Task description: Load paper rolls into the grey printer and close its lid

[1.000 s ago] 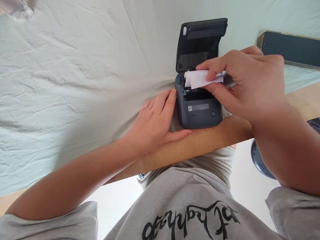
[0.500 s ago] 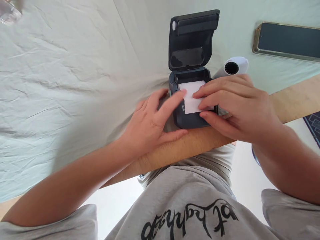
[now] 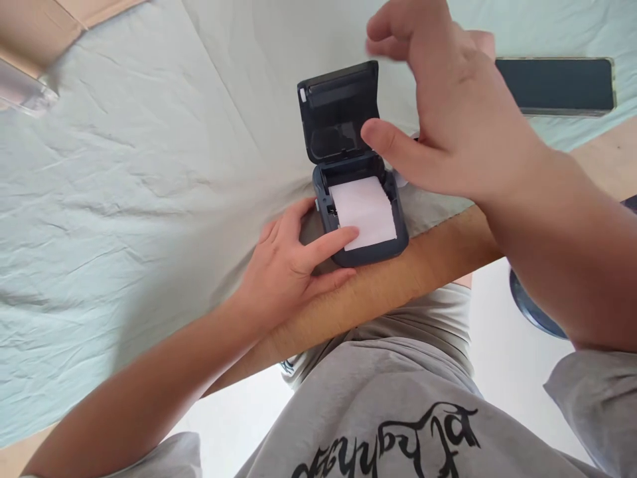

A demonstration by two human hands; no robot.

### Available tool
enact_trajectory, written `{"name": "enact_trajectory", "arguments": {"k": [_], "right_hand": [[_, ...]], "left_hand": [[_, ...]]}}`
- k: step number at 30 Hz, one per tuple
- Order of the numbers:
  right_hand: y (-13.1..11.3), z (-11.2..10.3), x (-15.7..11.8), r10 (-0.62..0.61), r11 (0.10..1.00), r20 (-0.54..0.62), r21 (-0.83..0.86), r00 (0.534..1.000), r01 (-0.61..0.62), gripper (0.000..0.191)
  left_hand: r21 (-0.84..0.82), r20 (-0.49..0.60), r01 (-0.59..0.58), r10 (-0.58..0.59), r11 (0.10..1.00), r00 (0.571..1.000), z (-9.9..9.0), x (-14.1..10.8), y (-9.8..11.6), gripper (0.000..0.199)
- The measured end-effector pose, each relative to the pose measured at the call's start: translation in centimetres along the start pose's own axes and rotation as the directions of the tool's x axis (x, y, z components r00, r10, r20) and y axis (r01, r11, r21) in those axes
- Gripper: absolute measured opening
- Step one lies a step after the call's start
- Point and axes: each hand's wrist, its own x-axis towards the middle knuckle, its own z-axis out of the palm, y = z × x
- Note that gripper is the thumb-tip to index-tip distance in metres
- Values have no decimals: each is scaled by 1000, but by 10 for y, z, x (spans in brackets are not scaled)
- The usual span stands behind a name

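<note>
A small dark label printer (image 3: 381, 251) stands at the table's edge with its lid (image 3: 341, 109) raised. White paper (image 3: 368, 209) lies out of its roll bay and over the front rim. My left hand (image 3: 293, 255) is beside the printer, fingers apart, one finger pressing the paper down at its left front corner and the thumb near the printer's base. My right hand (image 3: 448, 113) is in the air at the right of the lid, fingers spread and curved, holding nothing. It hides part of the lid's right side and most of a white object behind it.
A phone (image 3: 557, 85) lies on the cloth (image 3: 164, 166) at the back right. Cardboard (image 3: 54, 26) and a clear plastic item (image 3: 24, 89) are at the far left. The wooden table edge (image 3: 438, 242) runs in front of my body.
My right hand has let go of the paper and risen up beside the lid. My left finger has come down onto the paper. The view has shifted slightly.
</note>
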Motion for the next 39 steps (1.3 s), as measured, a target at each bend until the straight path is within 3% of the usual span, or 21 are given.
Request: {"name": "enact_trajectory", "arguments": {"k": [5,11,14,16,20,27,34,39], "right_hand": [[-11,22,-11,98,992,-54,83,994,-93,58],[-26,29,-60,101,985,52,133,994,-107,60],[-29,25,-84,114,979,102,156,988,-130,64],[-32,20,-93,116,978,139,155,984,-137,65],[-40,14,-92,139,980,173,120,975,-161,69],[-39,16,-89,120,980,94,145,988,-133,63],[-34,19,-97,145,977,161,135,976,-167,73],[-38,19,-98,234,963,224,78,946,-257,80]], "left_hand": [[-20,-10,-10,10,1000,1000,-2,1,5,46],[-90,48,6,-2,996,999,-7,1,8,42],[-101,-30,-29,26,994,999,-5,-2,4,47],[-111,-95,-48,37,993,995,-2,-3,2,65],[-76,-89,-5,-1,997,996,2,-3,5,106],[-35,-75,16,-18,999,997,0,1,7,93],[-44,-9,71,-72,996,997,-6,6,11,94],[-20,18,112,-111,994,994,-4,9,15,96]]}}
